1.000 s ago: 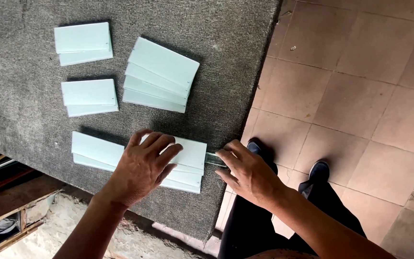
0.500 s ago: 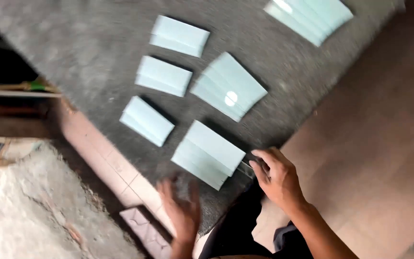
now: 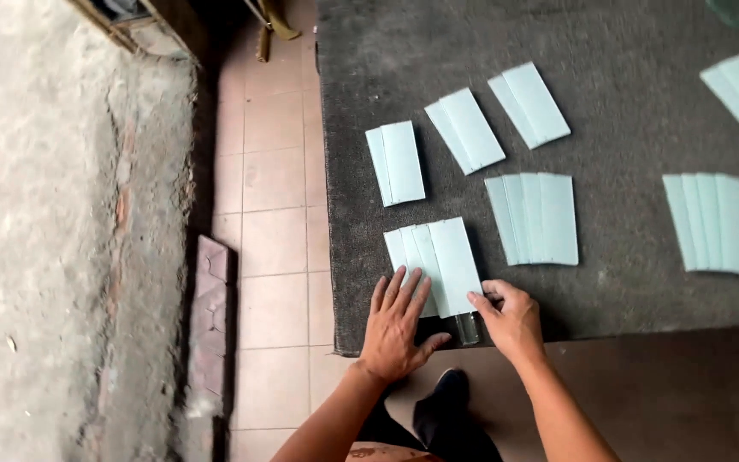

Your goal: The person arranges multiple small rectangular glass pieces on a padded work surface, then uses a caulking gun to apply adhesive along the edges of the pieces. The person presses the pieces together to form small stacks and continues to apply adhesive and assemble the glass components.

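Pale-green glass stack [image 3: 438,261] under flat left hand [image 3: 397,327]; right hand [image 3: 511,318] pinches its corner.

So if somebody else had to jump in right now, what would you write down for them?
Left hand: flat, fingers spread, pressing the near end of the nearest stack of pale green glass strips.
Right hand: at the same stack's near right corner, fingers curled on its edge; whether it grips cannot be told.
That stack is fanned, overhanging the near edge of the grey carpeted table.
Laid out: five more fanned stacks on the table, and part of another glass piece at the top right corner.
Left: the nearest stack is in hand, not set down.
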